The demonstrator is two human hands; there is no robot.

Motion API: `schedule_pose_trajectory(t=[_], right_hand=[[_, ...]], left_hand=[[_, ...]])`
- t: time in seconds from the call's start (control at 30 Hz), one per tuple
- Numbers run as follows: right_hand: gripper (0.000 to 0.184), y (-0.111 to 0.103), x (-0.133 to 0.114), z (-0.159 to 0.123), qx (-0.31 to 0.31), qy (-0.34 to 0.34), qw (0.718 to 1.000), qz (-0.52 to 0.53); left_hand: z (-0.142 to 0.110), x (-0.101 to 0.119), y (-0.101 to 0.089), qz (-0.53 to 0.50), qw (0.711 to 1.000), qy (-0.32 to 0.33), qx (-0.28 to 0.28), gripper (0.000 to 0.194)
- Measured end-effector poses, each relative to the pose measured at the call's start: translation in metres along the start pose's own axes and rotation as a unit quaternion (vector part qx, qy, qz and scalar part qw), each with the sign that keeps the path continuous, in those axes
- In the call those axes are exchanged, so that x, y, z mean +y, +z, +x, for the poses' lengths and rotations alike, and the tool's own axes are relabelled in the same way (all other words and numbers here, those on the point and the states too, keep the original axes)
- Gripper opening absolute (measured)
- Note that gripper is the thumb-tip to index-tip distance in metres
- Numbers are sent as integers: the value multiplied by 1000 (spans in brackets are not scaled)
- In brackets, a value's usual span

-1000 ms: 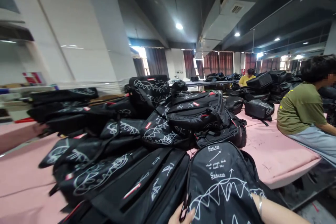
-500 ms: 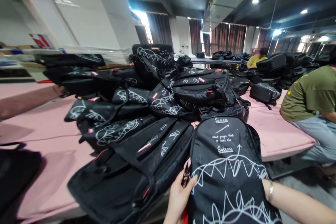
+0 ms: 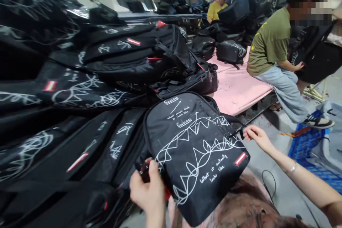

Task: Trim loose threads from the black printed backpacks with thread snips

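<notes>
A black backpack (image 3: 187,139) printed with white scribbles and lettering lies tilted across my lap, its top leaning towards the pile. My left hand (image 3: 148,185) is closed at its left edge around a small dark, glossy item (image 3: 144,171) whose kind I cannot make out. Out to the right, my right hand (image 3: 255,137) pinches a black strap (image 3: 237,123) that runs from the backpack's side. Red fabric shows beneath the backpack beside my left wrist.
Several similar backpacks (image 3: 128,57) are heaped at left on a pink-covered table (image 3: 235,92). A seated co-worker in a green shirt (image 3: 272,39) handles a black bag at right. Beyond, another person wears yellow (image 3: 213,10). A blue crate (image 3: 307,149) stands on the floor.
My view has swung right and down. The backpack now lies flatter and turned, showing its lower lettering and red label. My right hand has moved out from its side, pinching the strap.
</notes>
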State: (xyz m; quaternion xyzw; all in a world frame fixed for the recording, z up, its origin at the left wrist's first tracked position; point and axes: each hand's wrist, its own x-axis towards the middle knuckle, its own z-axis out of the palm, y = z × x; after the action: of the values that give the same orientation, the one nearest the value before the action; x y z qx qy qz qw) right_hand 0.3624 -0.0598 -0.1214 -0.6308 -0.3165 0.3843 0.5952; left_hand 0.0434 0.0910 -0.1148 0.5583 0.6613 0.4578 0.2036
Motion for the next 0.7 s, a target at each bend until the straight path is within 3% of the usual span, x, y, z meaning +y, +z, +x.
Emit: schedule_pose_trajectory(t=[0.07, 0.1, 0.17, 0.27, 0.33, 0.4, 0.5, 0.63, 0.7], right_hand=[[29, 10, -6, -40, -15, -39, 998, -51], [28, 17, -9, -58, -36, -62, 994, -82], [28, 34, -16, -88, -118, -101, 980, -124], [32, 48, -10, -115, -158, -71, 979, -104], [28, 46, 4, -122, -126, -7, 989, -71], [29, 35, 22, -126, -87, 44, 995, -37], [34, 12, 45, -128, -19, 55, 998, 2], [39, -6, 63, -132, 77, 88, 993, -12], [42, -6, 66, -133, 95, 100, 990, -15]], left_hand=[[-34, 35, -2, -80, 986, -35, -144, 49], [-52, 52, -1, -111, 964, -21, -242, 46], [-89, 79, 3, -167, 891, 69, -416, 39], [-125, 100, 17, -194, 769, 224, -567, 29], [-129, 104, 31, -179, 730, 276, -599, 29], [-121, 105, 49, -136, 738, 301, -589, 29], [-104, 112, 77, -39, 737, 367, -566, 25], [-98, 127, 106, 28, 657, 462, -595, 17], [-102, 132, 113, 47, 638, 475, -604, 7]])
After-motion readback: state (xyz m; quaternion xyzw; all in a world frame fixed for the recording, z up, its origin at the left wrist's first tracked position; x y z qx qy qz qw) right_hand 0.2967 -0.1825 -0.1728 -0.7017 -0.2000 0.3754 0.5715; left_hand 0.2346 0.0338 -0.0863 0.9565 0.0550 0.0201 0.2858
